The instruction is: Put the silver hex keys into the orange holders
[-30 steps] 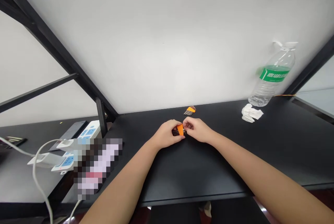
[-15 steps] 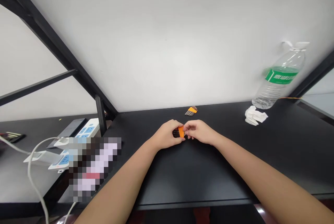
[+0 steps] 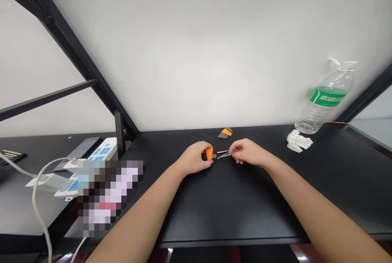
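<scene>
My left hand is closed around an orange holder of hex keys that rests on the black table. Just to its right, my right hand pinches a thin metal hex key, whose free end points toward the holder. A second orange hex key set lies farther back near the wall, touched by neither hand.
A clear water bottle with a green label stands at the back right, with a crumpled white tissue beside it. On the left lie white and blue power strips with a white cable. Black frame bars rise at left.
My right hand has drawn away to the right from the orange holder, and a metal hex key now shows between the two hands. The left hand stays put.
</scene>
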### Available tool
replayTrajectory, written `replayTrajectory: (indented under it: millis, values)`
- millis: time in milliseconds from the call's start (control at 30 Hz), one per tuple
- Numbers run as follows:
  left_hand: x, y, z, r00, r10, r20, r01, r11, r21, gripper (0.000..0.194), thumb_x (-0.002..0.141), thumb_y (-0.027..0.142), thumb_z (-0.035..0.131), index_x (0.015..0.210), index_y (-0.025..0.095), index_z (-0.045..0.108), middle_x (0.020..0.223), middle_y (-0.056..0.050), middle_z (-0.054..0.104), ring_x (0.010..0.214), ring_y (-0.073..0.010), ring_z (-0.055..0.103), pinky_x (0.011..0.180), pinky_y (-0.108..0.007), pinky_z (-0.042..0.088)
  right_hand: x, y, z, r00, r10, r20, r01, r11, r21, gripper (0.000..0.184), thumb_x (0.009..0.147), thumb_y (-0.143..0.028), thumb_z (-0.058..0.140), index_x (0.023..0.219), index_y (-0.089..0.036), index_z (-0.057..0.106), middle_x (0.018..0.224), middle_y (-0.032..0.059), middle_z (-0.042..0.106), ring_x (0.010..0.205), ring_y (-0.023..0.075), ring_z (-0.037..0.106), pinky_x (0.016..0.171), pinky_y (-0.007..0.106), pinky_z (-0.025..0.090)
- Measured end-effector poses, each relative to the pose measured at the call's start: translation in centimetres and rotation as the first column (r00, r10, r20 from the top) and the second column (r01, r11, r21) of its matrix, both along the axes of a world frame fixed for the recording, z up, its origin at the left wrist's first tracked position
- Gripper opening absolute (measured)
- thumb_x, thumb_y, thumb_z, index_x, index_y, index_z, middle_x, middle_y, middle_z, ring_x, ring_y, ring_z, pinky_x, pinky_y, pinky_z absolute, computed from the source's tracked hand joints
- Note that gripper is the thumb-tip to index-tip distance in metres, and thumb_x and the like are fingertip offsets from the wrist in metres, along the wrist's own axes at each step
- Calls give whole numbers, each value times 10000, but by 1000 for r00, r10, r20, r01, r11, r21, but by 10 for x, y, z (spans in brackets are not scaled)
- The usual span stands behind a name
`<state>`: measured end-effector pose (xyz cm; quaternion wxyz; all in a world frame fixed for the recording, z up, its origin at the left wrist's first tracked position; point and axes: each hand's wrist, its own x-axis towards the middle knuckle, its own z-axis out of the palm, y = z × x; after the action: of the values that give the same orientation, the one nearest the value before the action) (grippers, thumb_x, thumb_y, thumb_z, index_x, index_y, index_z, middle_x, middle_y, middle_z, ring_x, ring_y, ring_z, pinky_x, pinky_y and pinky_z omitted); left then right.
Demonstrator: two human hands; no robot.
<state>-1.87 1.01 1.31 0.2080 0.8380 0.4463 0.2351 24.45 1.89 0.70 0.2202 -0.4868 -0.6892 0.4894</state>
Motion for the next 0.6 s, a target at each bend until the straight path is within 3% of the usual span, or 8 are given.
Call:
replayTrajectory:
  millis: [100, 167, 267, 367, 433, 600]
  values:
    - [-1, 2, -4, 996, 47, 70, -43, 997, -60, 360, 714, 303, 765, 1050, 217, 670, 950, -29, 681, 812, -193, 635, 742, -317, 540, 3, -1, 0, 987, 17, 158, -22, 999, 30, 119, 805, -167, 586, 863, -188, 688, 723, 30, 696, 631, 164, 662, 594, 268, 518]
    - [-2, 3, -6, 991, 68, 111, -59, 995, -77, 367, 721, 331, 775, 1052, 211, 671, 936, -25, 678, 797, -183, 627, 746, -318, 540, 2, -3, -1, 957, -49, 286, -13, 977, 212, 141, 835, -197, 580, 883, -197, 713, 852, 55, 708, 681, 161, 655, 662, 291, 518]
    - [-2, 4, -8, 987, 71, 142, -62, 996, -69, 381, 741, 350, 777, 1079, 211, 667, 935, -21, 679, 801, -174, 622, 767, -319, 536, -1, -7, -3, 903, -121, 411, -97, 876, 473, 280, 833, -222, 612, 1090, -233, 724, 1188, 94, 650, 929, 211, 639, 819, 344, 500]
    - [-1, 5, -10, 986, 75, 151, -67, 996, -59, 414, 745, 362, 785, 1111, 213, 664, 927, -17, 682, 798, -169, 622, 777, -317, 534, -2, -8, -6, 854, -72, 516, -242, 821, 517, 474, 808, -198, 634, 1275, -276, 659, 1423, 98, 532, 1202, 307, 517, 921, 409, 454]
    - [0, 6, -11, 986, 75, 149, -67, 996, -60, 418, 742, 365, 790, 1112, 214, 669, 927, -16, 685, 798, -167, 623, 773, -313, 531, -2, -7, -8, 840, -43, 540, -288, 809, 513, 465, 842, -173, 591, 1292, -276, 645, 1429, 89, 535, 1237, 311, 477, 947, 419, 432]
    - [2, 5, -10, 990, 66, 128, -58, 996, -65, 400, 746, 371, 792, 1096, 215, 677, 901, -9, 675, 792, -166, 616, 764, -308, 520, -8, 2, -15, 887, -40, 460, -243, 807, 538, 331, 888, -63, 477, 1088, -226, 684, 1137, 65, 649, 1023, 215, 527, 897, 329, 432]
